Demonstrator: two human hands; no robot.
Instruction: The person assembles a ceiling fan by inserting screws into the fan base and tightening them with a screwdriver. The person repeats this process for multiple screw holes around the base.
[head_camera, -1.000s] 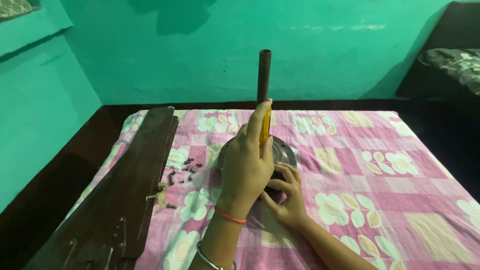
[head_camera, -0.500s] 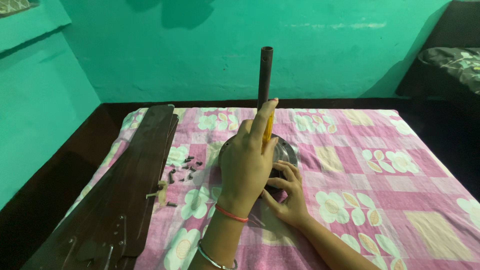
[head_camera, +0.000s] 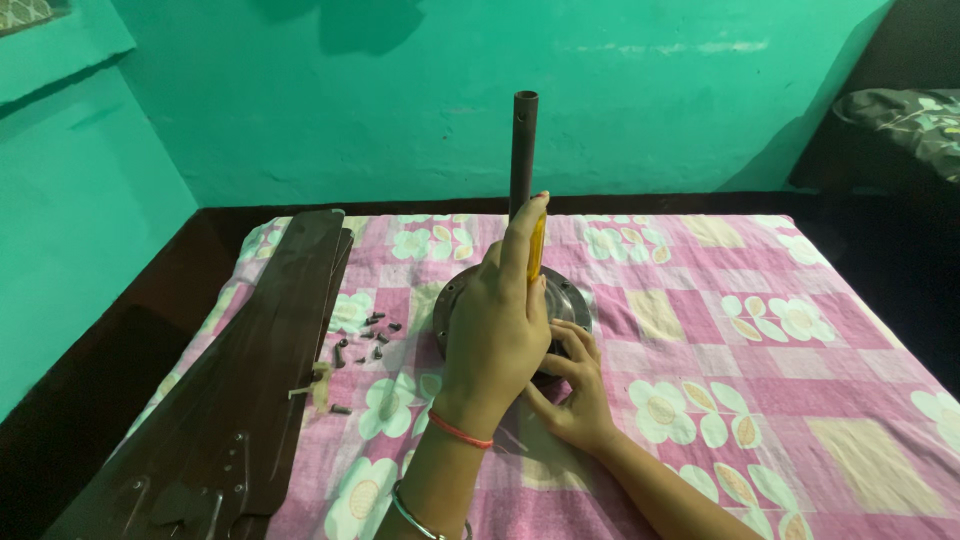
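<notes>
My left hand, with a red thread and a metal bangle at the wrist, is closed around a yellow-handled screwdriver held upright over a round grey ceiling fan motor. The screwdriver's tip is hidden behind the hand. A dark down rod stands straight up from the motor. My right hand rests on the motor's near edge, fingers spread against it. The motor lies on a pink floral bedsheet.
Dark brown fan blades lie stacked along the bed's left side. Several small dark screws are scattered between the blades and the motor. A dark patterned pillow sits at the far right. Green walls close in behind and on the left.
My left hand tipped the screwdriver slightly right, then brought it back upright. My right hand has stayed on the motor's edge.
</notes>
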